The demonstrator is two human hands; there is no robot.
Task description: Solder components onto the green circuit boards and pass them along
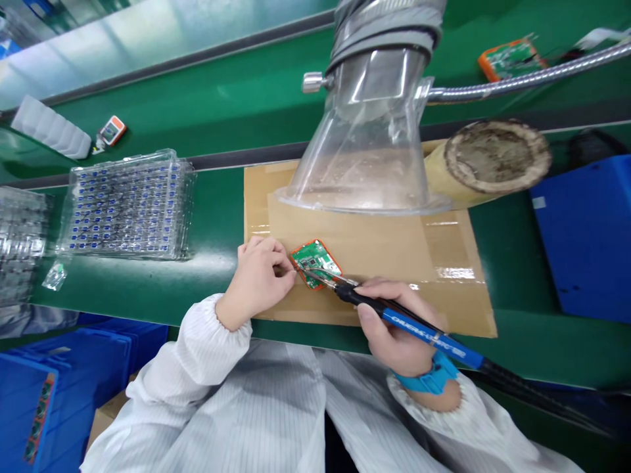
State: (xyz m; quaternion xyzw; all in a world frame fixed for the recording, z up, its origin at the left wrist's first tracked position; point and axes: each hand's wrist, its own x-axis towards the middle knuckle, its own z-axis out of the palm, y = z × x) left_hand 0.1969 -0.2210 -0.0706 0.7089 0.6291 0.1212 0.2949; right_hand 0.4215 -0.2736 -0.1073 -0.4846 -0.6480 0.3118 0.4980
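Observation:
A green circuit board [319,257] in an orange frame lies at a slant on a cardboard sheet [384,249]. My right hand [399,325] is wrapped round the blue and black handle of a soldering iron [419,332]. The iron's metal tip reaches over the board, near its lower left part; whether it touches cannot be made out. At the board's left edge, my left hand [263,276] is closed in a pinch. Something thin seems to be at its fingertips, too small to name. A blue strap [431,374] circles my right wrist.
A clear fume hood [365,157] hangs just beyond the board, beside a yellowish round container [493,161]. Stacked plastic trays [123,207] of small blue parts stand left. Blue bins [586,243] flank the bench. A metal flexible arm [532,75] crosses upper right, near another orange-framed board [513,59].

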